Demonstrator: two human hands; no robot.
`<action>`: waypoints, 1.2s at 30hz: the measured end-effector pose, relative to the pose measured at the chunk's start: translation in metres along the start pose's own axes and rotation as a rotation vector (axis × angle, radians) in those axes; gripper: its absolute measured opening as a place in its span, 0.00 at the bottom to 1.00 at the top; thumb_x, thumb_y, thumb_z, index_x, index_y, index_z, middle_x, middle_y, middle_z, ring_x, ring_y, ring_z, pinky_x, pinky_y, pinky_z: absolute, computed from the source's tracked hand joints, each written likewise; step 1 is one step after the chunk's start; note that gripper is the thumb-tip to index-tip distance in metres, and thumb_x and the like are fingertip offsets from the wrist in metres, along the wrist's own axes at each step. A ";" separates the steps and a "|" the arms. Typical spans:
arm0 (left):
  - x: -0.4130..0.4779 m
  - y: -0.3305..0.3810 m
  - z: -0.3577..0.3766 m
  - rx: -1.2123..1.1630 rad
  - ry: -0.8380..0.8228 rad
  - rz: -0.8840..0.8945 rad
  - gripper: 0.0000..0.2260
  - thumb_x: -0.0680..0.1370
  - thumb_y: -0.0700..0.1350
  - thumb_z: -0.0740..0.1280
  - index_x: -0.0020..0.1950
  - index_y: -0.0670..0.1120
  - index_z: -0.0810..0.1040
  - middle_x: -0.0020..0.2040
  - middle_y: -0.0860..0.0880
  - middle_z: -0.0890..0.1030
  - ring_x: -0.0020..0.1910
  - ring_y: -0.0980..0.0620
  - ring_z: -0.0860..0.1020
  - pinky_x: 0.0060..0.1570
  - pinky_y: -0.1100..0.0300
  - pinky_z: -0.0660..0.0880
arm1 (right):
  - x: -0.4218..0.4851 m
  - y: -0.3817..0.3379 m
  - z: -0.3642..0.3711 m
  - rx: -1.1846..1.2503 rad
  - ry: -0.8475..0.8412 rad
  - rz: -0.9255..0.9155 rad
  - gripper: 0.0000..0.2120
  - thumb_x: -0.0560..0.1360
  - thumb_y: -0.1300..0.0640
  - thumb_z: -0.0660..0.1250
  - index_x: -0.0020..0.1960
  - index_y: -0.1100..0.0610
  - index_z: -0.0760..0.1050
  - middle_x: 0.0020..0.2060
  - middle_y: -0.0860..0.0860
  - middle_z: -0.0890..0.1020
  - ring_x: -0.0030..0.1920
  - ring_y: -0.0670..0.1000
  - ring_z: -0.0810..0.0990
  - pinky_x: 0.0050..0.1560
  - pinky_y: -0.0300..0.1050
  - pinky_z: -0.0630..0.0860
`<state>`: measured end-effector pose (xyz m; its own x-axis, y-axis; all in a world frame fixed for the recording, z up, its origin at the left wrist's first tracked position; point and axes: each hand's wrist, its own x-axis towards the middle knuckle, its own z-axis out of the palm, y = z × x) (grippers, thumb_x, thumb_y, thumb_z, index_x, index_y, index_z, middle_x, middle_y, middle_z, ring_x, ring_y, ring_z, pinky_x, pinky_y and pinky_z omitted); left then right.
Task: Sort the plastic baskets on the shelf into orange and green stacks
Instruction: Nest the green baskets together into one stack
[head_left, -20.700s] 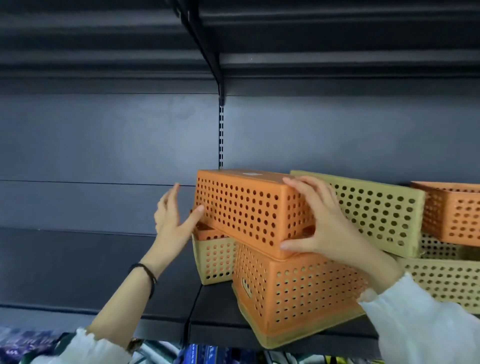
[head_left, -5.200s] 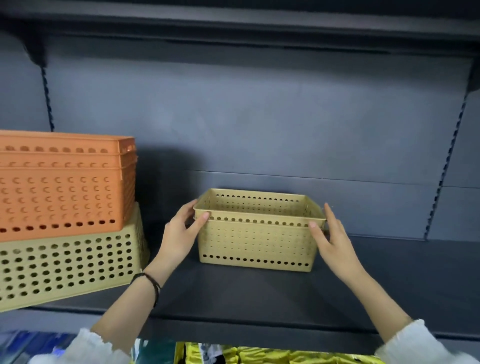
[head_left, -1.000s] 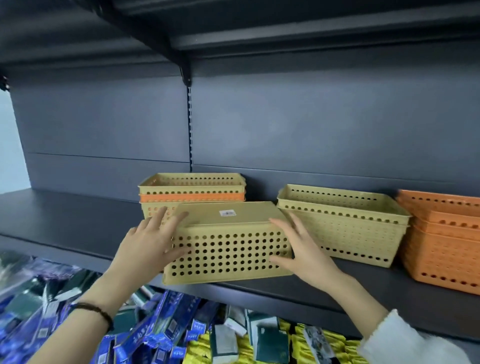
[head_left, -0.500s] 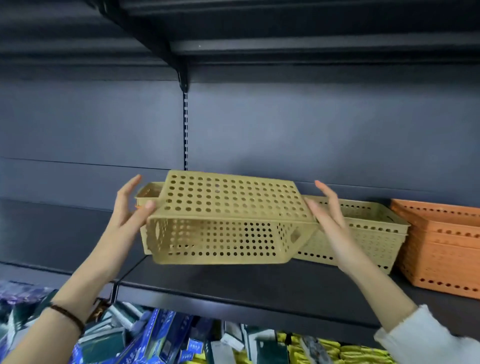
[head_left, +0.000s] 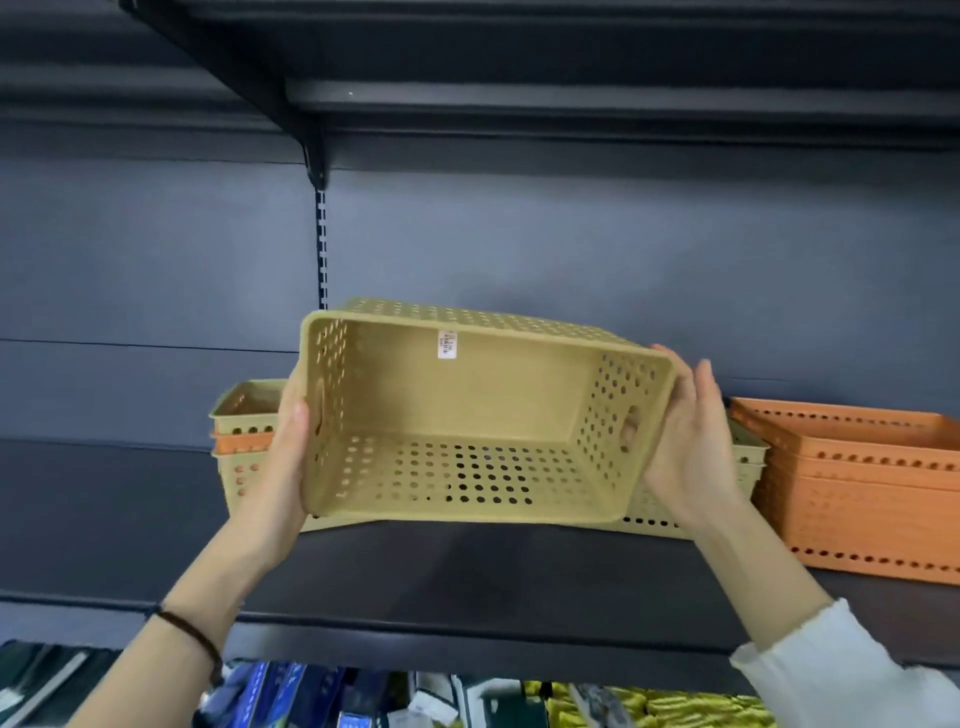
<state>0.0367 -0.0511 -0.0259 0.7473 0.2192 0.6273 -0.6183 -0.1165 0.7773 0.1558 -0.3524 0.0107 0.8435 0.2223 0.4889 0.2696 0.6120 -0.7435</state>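
Observation:
I hold a yellow-green perforated basket (head_left: 467, 410) in the air above the dark shelf (head_left: 467, 582), tipped so its open mouth faces me. My left hand (head_left: 283, 467) grips its left end and my right hand (head_left: 685, 447) presses its right end. Behind it on the left stands a small stack (head_left: 241, 431) of green baskets with an orange one between them. Behind my right hand a green basket (head_left: 748, 462) sits on the shelf, mostly hidden. At the right stands a stack of orange baskets (head_left: 862, 488).
A shelf board (head_left: 571, 62) hangs overhead on a black bracket (head_left: 317, 156), with a slotted upright (head_left: 322, 249) on the back wall. Below the shelf's front edge lie packaged goods (head_left: 311, 696) in blue and yellow.
The held green basket has turned from its perforated side facing up to its open mouth facing me. It has also risen a little and both hands stay on its ends.

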 end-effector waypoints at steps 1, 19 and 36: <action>0.006 -0.001 0.008 -0.003 -0.008 -0.003 0.33 0.70 0.73 0.58 0.73 0.63 0.62 0.71 0.59 0.71 0.70 0.57 0.70 0.63 0.53 0.72 | 0.002 -0.008 -0.004 -0.024 0.001 0.005 0.23 0.80 0.40 0.49 0.61 0.56 0.70 0.60 0.54 0.79 0.61 0.55 0.77 0.54 0.52 0.74; 0.121 -0.049 0.137 -0.197 -0.054 0.012 0.47 0.62 0.63 0.76 0.76 0.51 0.61 0.70 0.53 0.73 0.67 0.54 0.73 0.64 0.56 0.72 | 0.084 -0.068 -0.105 0.080 0.169 -0.195 0.23 0.79 0.39 0.52 0.72 0.43 0.68 0.67 0.49 0.76 0.65 0.50 0.76 0.62 0.49 0.71; 0.151 -0.101 0.183 -0.056 0.035 -0.082 0.13 0.76 0.56 0.65 0.58 0.54 0.76 0.50 0.56 0.82 0.53 0.55 0.78 0.54 0.57 0.73 | 0.138 -0.060 -0.146 -0.429 0.386 0.103 0.19 0.79 0.45 0.60 0.66 0.52 0.68 0.61 0.52 0.74 0.58 0.51 0.78 0.52 0.47 0.76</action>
<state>0.2566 -0.1831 -0.0011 0.7876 0.2593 0.5590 -0.5690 -0.0424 0.8213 0.3239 -0.4693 0.0562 0.9619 -0.0776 0.2623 0.2732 0.2216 -0.9361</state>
